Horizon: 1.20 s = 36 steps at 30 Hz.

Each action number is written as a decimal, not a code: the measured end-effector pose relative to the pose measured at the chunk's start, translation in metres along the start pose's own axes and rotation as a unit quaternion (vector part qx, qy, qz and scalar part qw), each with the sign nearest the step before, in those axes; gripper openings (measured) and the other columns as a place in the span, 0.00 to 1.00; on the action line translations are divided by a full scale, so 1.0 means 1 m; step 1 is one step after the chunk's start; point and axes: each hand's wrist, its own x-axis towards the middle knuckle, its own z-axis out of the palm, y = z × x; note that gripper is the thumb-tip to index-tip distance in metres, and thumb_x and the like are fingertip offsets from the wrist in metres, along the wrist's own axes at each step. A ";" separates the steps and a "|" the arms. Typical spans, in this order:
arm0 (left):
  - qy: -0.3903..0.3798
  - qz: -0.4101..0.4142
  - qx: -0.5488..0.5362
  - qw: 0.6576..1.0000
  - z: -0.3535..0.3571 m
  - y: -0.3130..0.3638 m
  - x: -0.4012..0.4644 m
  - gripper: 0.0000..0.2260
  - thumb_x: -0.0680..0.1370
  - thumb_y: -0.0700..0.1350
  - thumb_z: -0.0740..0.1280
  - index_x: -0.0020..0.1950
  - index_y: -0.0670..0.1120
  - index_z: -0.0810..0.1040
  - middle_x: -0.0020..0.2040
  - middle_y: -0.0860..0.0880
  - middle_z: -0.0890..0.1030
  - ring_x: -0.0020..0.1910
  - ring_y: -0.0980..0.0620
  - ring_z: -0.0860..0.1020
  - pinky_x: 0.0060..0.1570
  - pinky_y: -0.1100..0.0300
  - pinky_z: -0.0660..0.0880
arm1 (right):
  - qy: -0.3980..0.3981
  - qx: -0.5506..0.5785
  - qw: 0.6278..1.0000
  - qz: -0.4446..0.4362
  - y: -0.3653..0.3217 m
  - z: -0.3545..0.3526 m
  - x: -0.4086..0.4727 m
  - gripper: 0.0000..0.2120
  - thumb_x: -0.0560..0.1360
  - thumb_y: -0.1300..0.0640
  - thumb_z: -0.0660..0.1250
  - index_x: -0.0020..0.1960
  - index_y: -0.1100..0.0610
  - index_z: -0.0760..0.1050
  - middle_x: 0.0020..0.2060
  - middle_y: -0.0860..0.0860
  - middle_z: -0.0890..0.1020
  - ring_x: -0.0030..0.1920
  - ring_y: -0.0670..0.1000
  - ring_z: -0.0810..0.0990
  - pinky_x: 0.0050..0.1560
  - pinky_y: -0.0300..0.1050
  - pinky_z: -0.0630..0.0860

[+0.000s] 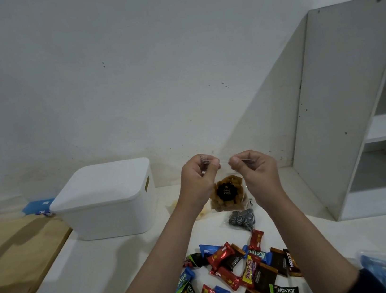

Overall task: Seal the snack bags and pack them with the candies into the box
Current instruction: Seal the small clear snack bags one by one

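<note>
Head view. Landmark for all positions: the white lidded box (pixel 105 201), standing on the white bench (pixel 100 271) against the wall, lid on.

Left hand (pixel 197 179): raised to the right of the box, fingers curled, pinching the left end of the mouth of a clear snack bag (pixel 227 195). A small clear item sits between its fingertips; whether it is a clip or part of the bag cannot be told.

Right hand (pixel 256 171): further right of the box, fingers curled, pinching the right end of the same bag mouth. The strip between the two hands is drawn roughly level.

The snack bag hangs below the hands, right of the box and clear of the bench, brown snack pieces and a dark round label showing. A second bag with dark contents (pixel 242 219) lies on the bench beneath it. Wrapped candies (pixel 241 271) lie scattered on the bench nearer the camera, right of the box.

Assessment: sealing of the first bag is in hand; nothing appears packed, as far as can be judged with the lid on.

Recommendation: keep the mouth taut and level, align both lips before pressing, work along from one end to the other, and keep snack pieces out of the closure line. Contents look brittle; avoid squeezing the body
</note>
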 end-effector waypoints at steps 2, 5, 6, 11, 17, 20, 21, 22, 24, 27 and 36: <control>-0.006 -0.001 -0.013 1.000 0.000 0.002 -0.001 0.07 0.77 0.39 0.65 0.41 0.48 0.78 0.36 0.51 0.79 0.38 0.60 0.78 0.43 0.64 0.76 | -0.001 -0.006 1.000 -0.004 0.000 -0.001 0.000 0.04 0.72 0.62 0.70 0.39 0.55 0.79 0.35 0.50 0.83 0.38 0.43 0.82 0.44 0.37 0.79; -0.021 -0.008 -0.025 0.999 0.000 0.004 -0.001 0.05 0.76 0.40 0.67 0.41 0.48 0.78 0.37 0.50 0.79 0.36 0.61 0.77 0.38 0.70 0.72 | -0.003 -0.002 1.000 0.002 0.001 -0.003 0.001 0.05 0.73 0.61 0.70 0.39 0.54 0.79 0.35 0.50 0.83 0.39 0.47 0.82 0.47 0.43 0.80; -0.025 -0.010 -0.027 0.999 0.000 0.004 -0.001 0.05 0.76 0.40 0.68 0.41 0.48 0.79 0.37 0.52 0.80 0.37 0.60 0.76 0.39 0.69 0.73 | -0.004 -0.002 1.000 0.003 0.001 -0.004 0.001 0.05 0.73 0.61 0.70 0.39 0.54 0.79 0.35 0.50 0.83 0.39 0.48 0.82 0.47 0.44 0.80; -0.026 -0.015 -0.030 0.999 0.001 0.000 0.001 0.05 0.74 0.41 0.71 0.40 0.50 0.80 0.36 0.56 0.80 0.38 0.57 0.75 0.42 0.61 0.73 | -0.019 0.004 1.000 -0.005 0.002 -0.006 -0.002 0.03 0.73 0.62 0.69 0.41 0.57 0.80 0.35 0.49 0.83 0.38 0.43 0.82 0.45 0.39 0.79; -0.020 0.005 -0.010 1.000 0.002 0.003 0.001 0.04 0.73 0.41 0.71 0.40 0.48 0.80 0.39 0.54 0.80 0.40 0.56 0.75 0.46 0.59 0.74 | -0.062 0.020 0.998 0.006 -0.004 -0.007 -0.002 0.05 0.74 0.60 0.68 0.41 0.55 0.80 0.37 0.47 0.83 0.42 0.45 0.82 0.48 0.43 0.80; -0.019 0.028 -0.008 0.999 0.001 0.006 0.001 0.05 0.73 0.41 0.71 0.39 0.49 0.79 0.38 0.54 0.79 0.39 0.58 0.74 0.41 0.65 0.73 | -0.075 0.033 0.996 0.023 -0.005 -0.007 -0.001 0.04 0.74 0.59 0.67 0.42 0.55 0.80 0.39 0.47 0.83 0.46 0.48 0.81 0.51 0.50 0.79; -0.019 0.036 -0.007 0.999 0.000 0.006 0.001 0.05 0.73 0.41 0.71 0.38 0.49 0.79 0.38 0.54 0.78 0.38 0.58 0.74 0.41 0.66 0.73 | -0.078 0.032 0.996 0.028 -0.006 -0.007 0.000 0.04 0.74 0.59 0.67 0.43 0.56 0.80 0.40 0.47 0.82 0.46 0.48 0.81 0.52 0.51 0.79; -0.018 0.044 -0.005 0.999 0.000 0.006 0.001 0.05 0.73 0.41 0.71 0.38 0.49 0.79 0.37 0.54 0.78 0.38 0.58 0.74 0.40 0.65 0.72 | -0.080 0.033 0.996 0.032 -0.006 -0.007 0.000 0.04 0.75 0.60 0.66 0.43 0.57 0.80 0.40 0.47 0.83 0.46 0.47 0.81 0.51 0.50 0.79; -0.014 0.058 -0.002 0.998 0.001 0.006 0.002 0.04 0.72 0.43 0.72 0.38 0.49 0.79 0.37 0.55 0.79 0.38 0.58 0.75 0.40 0.63 0.73 | -0.083 0.045 0.995 0.039 -0.008 -0.005 -0.001 0.05 0.75 0.60 0.66 0.43 0.57 0.80 0.39 0.45 0.84 0.45 0.43 0.81 0.50 0.46 0.78; -0.003 0.067 -0.001 0.998 0.000 0.005 0.005 0.03 0.71 0.46 0.72 0.38 0.49 0.79 0.36 0.57 0.79 0.38 0.57 0.76 0.39 0.60 0.74 | -0.090 0.053 0.994 0.043 -0.009 -0.003 0.001 0.05 0.75 0.62 0.65 0.43 0.58 0.79 0.37 0.44 0.84 0.44 0.39 0.82 0.52 0.40 0.78; 0.008 -0.037 -0.071 0.997 -0.009 -0.004 0.008 0.04 0.72 0.38 0.72 0.38 0.45 0.81 0.33 0.56 0.81 0.38 0.59 0.78 0.44 0.66 0.75 | -0.011 0.045 0.998 0.047 0.006 -0.007 0.006 0.03 0.69 0.58 0.73 0.38 0.56 0.80 0.32 0.45 0.83 0.36 0.39 0.80 0.42 0.38 0.75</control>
